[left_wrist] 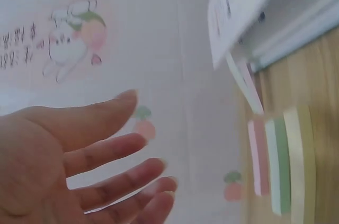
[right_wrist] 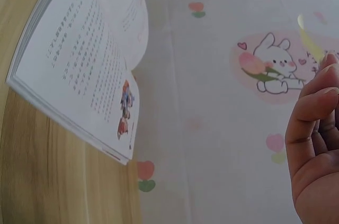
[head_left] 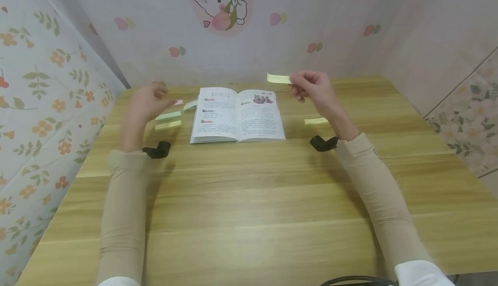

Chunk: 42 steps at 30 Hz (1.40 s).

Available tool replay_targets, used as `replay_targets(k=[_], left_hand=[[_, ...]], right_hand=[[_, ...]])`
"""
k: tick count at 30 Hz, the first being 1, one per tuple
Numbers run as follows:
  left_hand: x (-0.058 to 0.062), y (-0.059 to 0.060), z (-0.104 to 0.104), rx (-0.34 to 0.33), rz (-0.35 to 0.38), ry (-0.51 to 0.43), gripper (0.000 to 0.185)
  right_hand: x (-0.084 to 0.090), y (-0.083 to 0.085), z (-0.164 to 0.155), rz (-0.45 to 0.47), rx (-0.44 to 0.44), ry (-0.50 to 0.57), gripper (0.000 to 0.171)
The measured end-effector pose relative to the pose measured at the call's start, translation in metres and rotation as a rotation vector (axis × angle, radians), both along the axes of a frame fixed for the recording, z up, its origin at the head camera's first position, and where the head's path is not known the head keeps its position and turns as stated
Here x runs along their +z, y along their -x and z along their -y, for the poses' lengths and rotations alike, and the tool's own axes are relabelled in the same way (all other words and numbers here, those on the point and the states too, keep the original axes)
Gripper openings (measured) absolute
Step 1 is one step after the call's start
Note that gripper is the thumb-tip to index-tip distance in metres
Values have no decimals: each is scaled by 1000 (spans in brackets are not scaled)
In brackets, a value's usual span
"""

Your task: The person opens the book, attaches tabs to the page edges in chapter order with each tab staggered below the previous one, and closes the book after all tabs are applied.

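Note:
An open book [head_left: 238, 114] lies flat on the wooden table [head_left: 249, 199], and its pages also show in the right wrist view [right_wrist: 90, 70]. My right hand [head_left: 311, 86] is raised above the book's far right corner and pinches a yellow sticky note [head_left: 278, 78] at one end. My left hand [head_left: 149, 99] hovers left of the book with fingers relaxed and spread [left_wrist: 122, 155], holding nothing. Below it lie pads of sticky notes [head_left: 168, 120] in pink, green and yellow [left_wrist: 280, 166].
Another yellow sticky pad [head_left: 316, 121] lies on the table right of the book. Patterned wall panels [head_left: 50, 83] enclose the table on the left, back and right. Black wrist straps [head_left: 157, 150] sit on both forearms.

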State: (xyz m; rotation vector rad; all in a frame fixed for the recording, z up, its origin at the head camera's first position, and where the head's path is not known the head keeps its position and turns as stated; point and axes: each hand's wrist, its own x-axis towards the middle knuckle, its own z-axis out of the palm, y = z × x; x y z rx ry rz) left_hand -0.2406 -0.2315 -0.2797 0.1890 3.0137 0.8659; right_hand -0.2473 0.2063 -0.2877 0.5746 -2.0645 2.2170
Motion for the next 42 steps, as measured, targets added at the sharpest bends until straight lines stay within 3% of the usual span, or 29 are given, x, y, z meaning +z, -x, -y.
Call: replay_targets(k=[7, 12, 21, 31, 42], left_hand=[[4, 1, -29, 3, -92, -34, 55], [2, 9, -47, 3, -91, -28, 52], [-10, 22, -81, -72, -153, 20, 52], [-20, 31, -119, -123, -110, 105, 51], [-30, 36, -154, -181, -73, 121, 48]], right_hand=[[-5, 6, -9, 8, -30, -35, 19], [-7, 10, -13, 39, -38, -18, 22], [-15, 20, -20, 72, -73, -93, 21], [-36, 32, -28, 132, -100, -241, 23], [-50, 38, -32, 192, -101, -398, 29]])
